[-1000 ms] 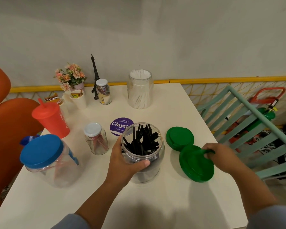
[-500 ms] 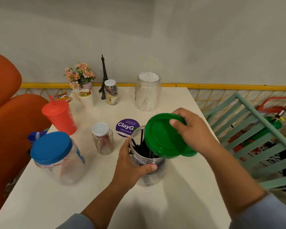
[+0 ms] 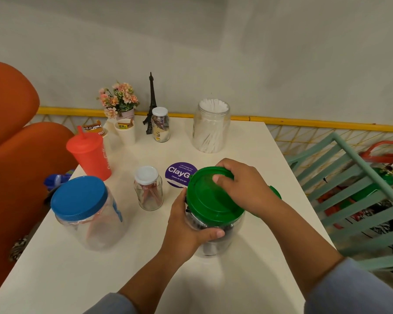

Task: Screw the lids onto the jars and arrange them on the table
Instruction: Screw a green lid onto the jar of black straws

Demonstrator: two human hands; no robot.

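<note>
A clear jar of black sticks stands near the table's front middle. My left hand grips its side. A green lid sits on the jar's mouth, and my right hand presses down on it with fingers wrapped around its rim. A second green lid peeks out behind my right wrist. At the left stands a large jar with a blue lid. A small white-lidded jar stands in the middle, another small jar at the back. An uncapped jar of white swabs stands at the back.
A red cup with a straw, paper cups, a flower pot and a small tower model crowd the back left. A purple round sticker lies flat. Orange chairs stand left, a teal chair right.
My right hand carried the green lid from the table at the right up and over to the black-stick jar and set it on the mouth. My left hand kept its hold on the jar.
</note>
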